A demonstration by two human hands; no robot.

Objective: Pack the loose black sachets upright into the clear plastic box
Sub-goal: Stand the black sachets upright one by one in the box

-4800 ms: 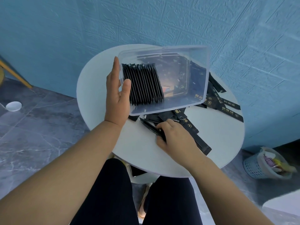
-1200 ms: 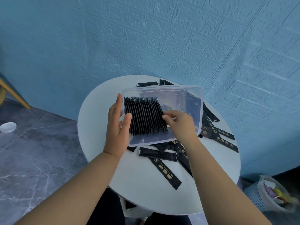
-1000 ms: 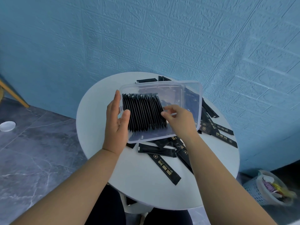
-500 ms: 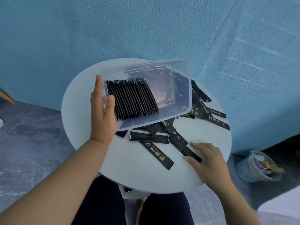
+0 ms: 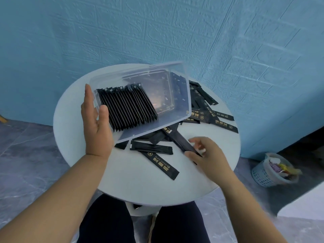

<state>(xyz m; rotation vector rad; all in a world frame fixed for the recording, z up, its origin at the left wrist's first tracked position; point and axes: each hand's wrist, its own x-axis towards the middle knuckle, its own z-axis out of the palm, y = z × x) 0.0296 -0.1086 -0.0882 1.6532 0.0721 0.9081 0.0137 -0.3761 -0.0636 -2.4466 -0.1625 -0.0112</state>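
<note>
The clear plastic box, thin-walled and rectangular, tilts above the round white surface. The left grip clasps the box's end wall, thumb inside against a ribbed row of matte black sachets (standing on edge). The right grip pinches one flat loose sachet lying on the surface.

Tilted clear box, black sachets upright inside

Blue brick-embossed wall, grey marble floor, round white table
</note>
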